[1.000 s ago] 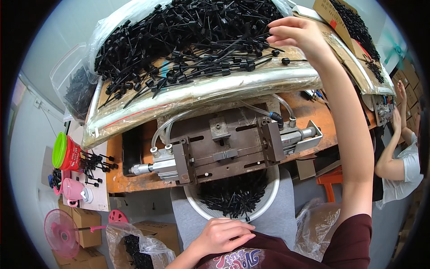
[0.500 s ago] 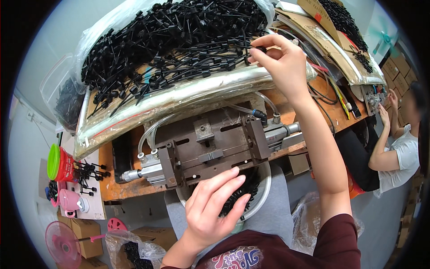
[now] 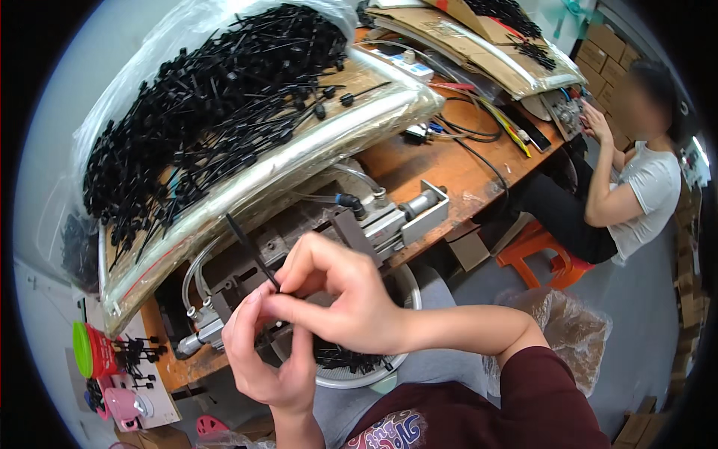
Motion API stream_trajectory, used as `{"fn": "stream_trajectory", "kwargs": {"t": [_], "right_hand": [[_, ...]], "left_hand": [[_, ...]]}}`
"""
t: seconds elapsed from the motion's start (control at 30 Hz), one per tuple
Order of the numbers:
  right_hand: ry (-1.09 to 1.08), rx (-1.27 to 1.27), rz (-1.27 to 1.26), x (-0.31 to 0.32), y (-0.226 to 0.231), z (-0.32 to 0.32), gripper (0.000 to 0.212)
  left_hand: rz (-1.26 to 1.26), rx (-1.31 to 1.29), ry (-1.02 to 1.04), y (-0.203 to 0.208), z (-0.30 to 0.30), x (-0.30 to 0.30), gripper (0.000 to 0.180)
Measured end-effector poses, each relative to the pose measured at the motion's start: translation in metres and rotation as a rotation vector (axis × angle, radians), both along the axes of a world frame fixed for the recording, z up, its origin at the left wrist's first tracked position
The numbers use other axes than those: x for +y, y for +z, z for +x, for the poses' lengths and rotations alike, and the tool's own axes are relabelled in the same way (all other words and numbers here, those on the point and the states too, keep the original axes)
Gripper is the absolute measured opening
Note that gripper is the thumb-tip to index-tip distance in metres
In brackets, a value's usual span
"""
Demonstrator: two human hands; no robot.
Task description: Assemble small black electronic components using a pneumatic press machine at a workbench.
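My right hand (image 3: 344, 299) pinches a thin black plastic stick-like part (image 3: 250, 251) near its lower end; its long shaft points up and to the left. My left hand (image 3: 265, 359) meets it there, fingertips closed around the same end, which the fingers hide. Both hands are above the front of a brown metal fixture (image 3: 307, 221) with air cylinders, covering much of it. Beyond lies a large heap of similar black parts (image 3: 217, 97) on a plastic-wrapped cardboard tray (image 3: 299, 161). Below the hands, a white basket (image 3: 407, 292) holds more black parts.
Air tubes (image 3: 359, 176) and a cylinder (image 3: 419, 206) stick out at the fixture's right, on a wooden table (image 3: 464, 176). A red bucket (image 3: 105, 352) and pink jug (image 3: 123, 404) stand at left. A co-worker (image 3: 636, 172) sits at right on an orange stool (image 3: 523, 262).
My right hand has come from the heap back toward me with a black part. My left hand has moved left and joined it. The view has shifted to the right.
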State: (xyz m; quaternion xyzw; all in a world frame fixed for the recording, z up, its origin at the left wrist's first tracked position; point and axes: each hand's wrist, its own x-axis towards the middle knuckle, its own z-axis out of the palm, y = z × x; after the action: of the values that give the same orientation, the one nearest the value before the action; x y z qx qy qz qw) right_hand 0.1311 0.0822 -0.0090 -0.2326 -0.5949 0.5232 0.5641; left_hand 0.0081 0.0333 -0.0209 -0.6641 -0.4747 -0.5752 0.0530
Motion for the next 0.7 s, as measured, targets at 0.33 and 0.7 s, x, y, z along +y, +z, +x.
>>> {"fn": "stream_trajectory", "kwargs": {"t": [0.33, 0.7], "right_hand": [[-0.047, -0.267, 0.279, 0.026, 0.042, -0.001, 0.023], [-0.241, -1.321, 0.473, 0.169, 0.088, -0.07, 0.058]], "left_hand": [[-0.199, -0.04, -0.024, -0.003, -0.031, -0.025, 0.044], [-0.428, 0.135, -0.039, -0.023, -0.014, -0.029, 0.026]]}}
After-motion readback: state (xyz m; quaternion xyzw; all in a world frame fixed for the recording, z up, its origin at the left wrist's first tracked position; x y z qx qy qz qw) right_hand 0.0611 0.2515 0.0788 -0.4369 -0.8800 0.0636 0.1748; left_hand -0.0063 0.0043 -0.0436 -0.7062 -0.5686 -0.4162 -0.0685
